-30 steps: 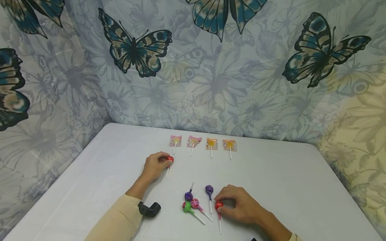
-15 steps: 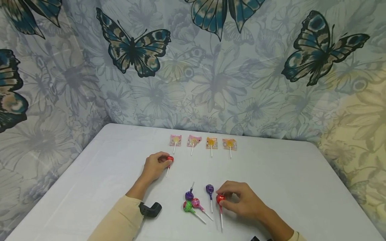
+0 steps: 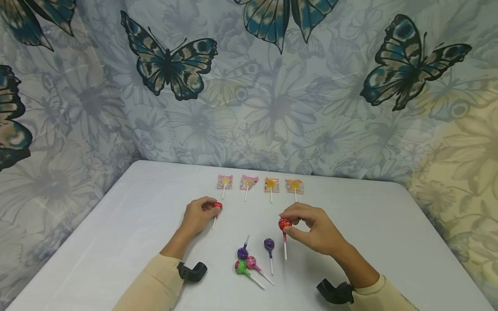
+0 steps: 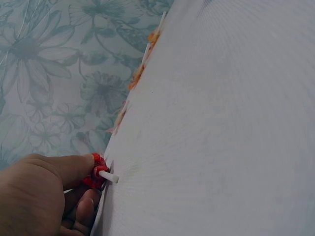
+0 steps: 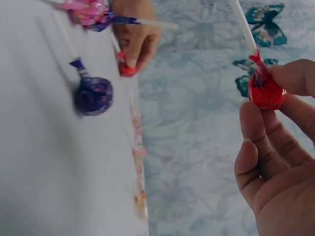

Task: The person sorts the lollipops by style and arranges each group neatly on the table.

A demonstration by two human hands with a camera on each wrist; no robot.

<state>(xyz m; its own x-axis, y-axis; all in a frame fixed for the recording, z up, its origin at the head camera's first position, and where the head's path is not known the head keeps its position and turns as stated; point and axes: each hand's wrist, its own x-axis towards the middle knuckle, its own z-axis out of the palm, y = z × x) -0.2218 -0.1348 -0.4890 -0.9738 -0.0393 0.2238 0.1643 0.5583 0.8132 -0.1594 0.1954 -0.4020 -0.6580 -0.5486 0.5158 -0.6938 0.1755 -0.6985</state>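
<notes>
My left hand (image 3: 198,215) pinches a red-wrapped lollipop (image 3: 218,206) by its head on the table, left of centre; its white stick points toward me. In the left wrist view that lollipop (image 4: 97,172) sits between thumb and fingers. My right hand (image 3: 317,226) grips a second red lollipop (image 3: 284,224) by its ball, stick hanging down, raised over the table. The right wrist view shows thumb and fingertips round this red ball (image 5: 267,91). Nearest to it on the table lies a purple lollipop (image 3: 269,244).
A purple lollipop (image 3: 243,253), a pink one (image 3: 251,261) and a green one (image 3: 241,266) lie clustered front centre. Along the back of the white table (image 3: 128,224) is a row of flat wrapped lollipops, two pink (image 3: 225,182) and two orange (image 3: 271,185). Butterfly-patterned cloth (image 3: 272,108) hangs behind.
My right hand has lifted its red lollipop from beside the purple one and carried it away from me, toward the back row. My left hand has stayed in place.
</notes>
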